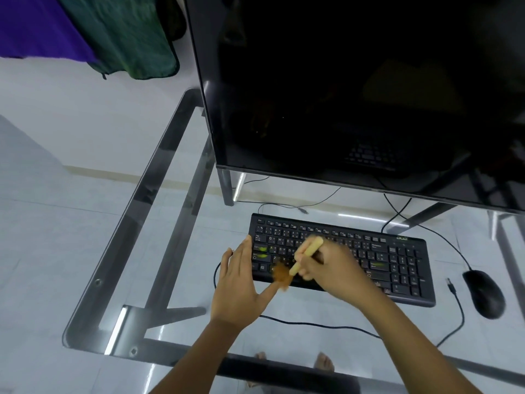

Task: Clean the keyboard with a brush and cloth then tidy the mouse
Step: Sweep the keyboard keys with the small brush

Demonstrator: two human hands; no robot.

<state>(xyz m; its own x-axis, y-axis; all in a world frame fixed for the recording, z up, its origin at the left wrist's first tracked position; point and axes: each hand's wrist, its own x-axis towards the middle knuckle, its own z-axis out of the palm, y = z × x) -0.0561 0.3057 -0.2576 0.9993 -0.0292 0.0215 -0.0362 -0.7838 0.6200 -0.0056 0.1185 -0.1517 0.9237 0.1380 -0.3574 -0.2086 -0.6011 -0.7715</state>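
Observation:
A black keyboard (397, 257) lies on the glass desk (176, 251) in front of the monitor. My right hand (332, 268) grips a brush with a pale wooden handle (308, 255); its brown bristles (281, 275) are blurred over the keyboard's lower left keys. With straight fingers, my left hand (241, 282) rests flat against the keyboard's left end. A black mouse (484, 292) sits to the right of the keyboard, its cable looping along the desk front. No cloth is in view.
A large dark monitor (355, 95) stands at the back on metal legs. A loose cable with a plug end (450, 282) lies between keyboard and mouse. Purple and green fabrics (119, 35) hang at the top left. The desk's metal frame shows through the glass.

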